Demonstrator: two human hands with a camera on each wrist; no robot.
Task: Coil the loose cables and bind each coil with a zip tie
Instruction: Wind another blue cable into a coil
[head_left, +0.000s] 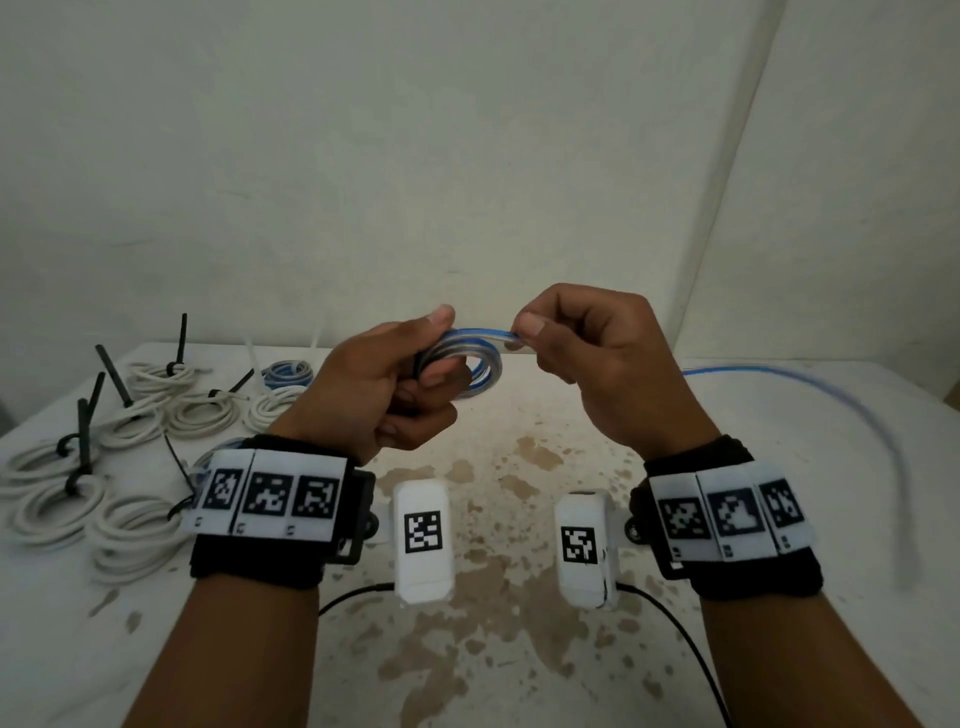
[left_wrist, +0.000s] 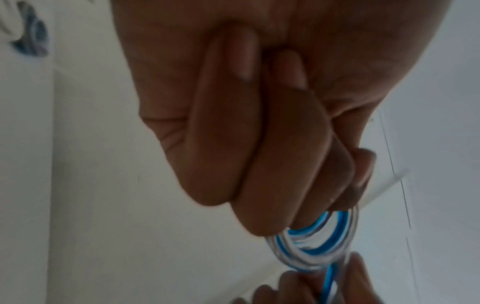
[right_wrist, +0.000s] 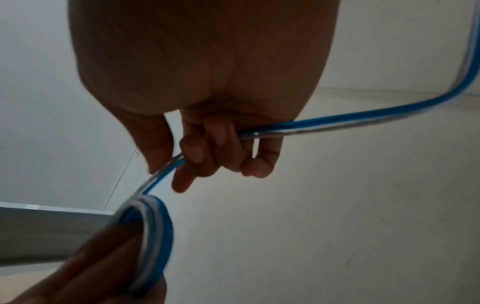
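Note:
A blue and clear striped cable (head_left: 480, 358) is partly wound into a small coil (left_wrist: 322, 244), held above the table. My left hand (head_left: 410, 374) grips the coil (right_wrist: 153, 236) with curled fingers and thumb on top. My right hand (head_left: 576, 353) pinches the cable's running strand (right_wrist: 166, 174) just right of the coil. The loose tail (right_wrist: 363, 121) leaves the right hand and trails away over the table's right side (head_left: 831, 384).
Several white cable coils (head_left: 135, 535) bound with black zip ties (head_left: 83, 441) lie at the table's left, with one blue coil (head_left: 288, 371) behind them. The white table (head_left: 519, 649) is stained brown in the middle. Walls stand close behind and right.

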